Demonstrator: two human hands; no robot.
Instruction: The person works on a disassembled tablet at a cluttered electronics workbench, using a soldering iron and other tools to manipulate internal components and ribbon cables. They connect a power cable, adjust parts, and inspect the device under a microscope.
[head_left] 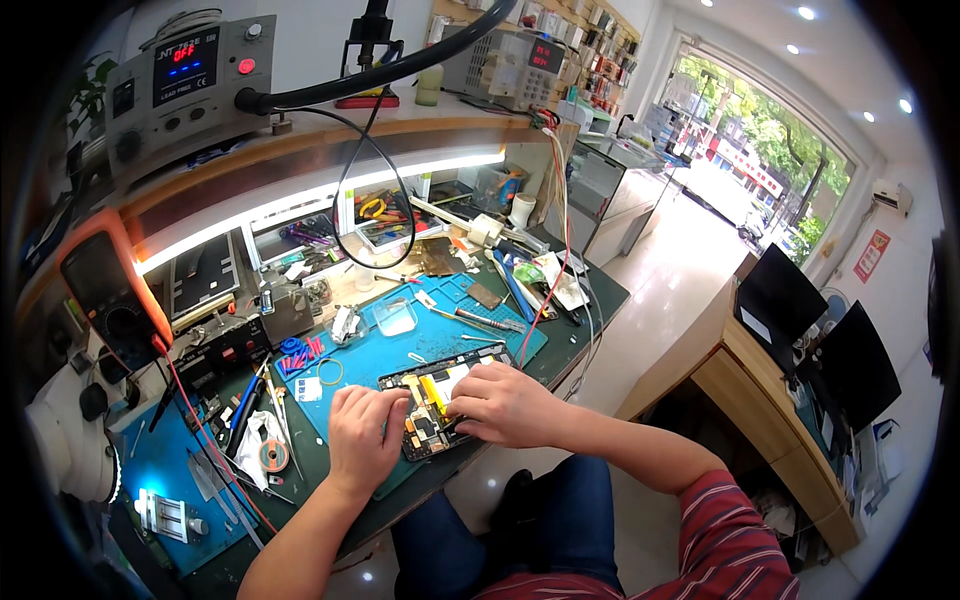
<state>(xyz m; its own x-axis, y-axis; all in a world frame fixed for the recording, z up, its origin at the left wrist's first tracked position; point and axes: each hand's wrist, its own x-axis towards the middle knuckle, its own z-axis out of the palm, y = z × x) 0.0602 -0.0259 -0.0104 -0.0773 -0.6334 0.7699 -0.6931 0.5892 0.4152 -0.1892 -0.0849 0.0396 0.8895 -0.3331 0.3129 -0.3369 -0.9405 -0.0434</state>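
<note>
The right hand (500, 402) is bent over the open device (424, 436), its fingers curled and their tips down at the yellow strip (433, 393); whether they pinch it cannot be told. The left hand (362, 432) is at the device's left end, half closed, fingers bent and thumb drawn in beside them; whether anything is between them is hidden.

The device, a flat black phone or tablet, lies at the near edge of the blue mat (450, 345). As far as can be judged, the opening up is done: the boards and the yellow strip are bare. It is not closed up, as no cover lies over these parts. How much of the inside work is done or left does not show under the fingers.

Farther out, a clear plastic box (395, 317) sits toward the mat's far edge, and a yellow ring (330, 372) near its left edge. Past that edge, on the bench (597, 297), are blue-handled tools (242, 408) and an orange spool (273, 456). An orange-framed meter (118, 300) stands at the bench's left end.
</note>
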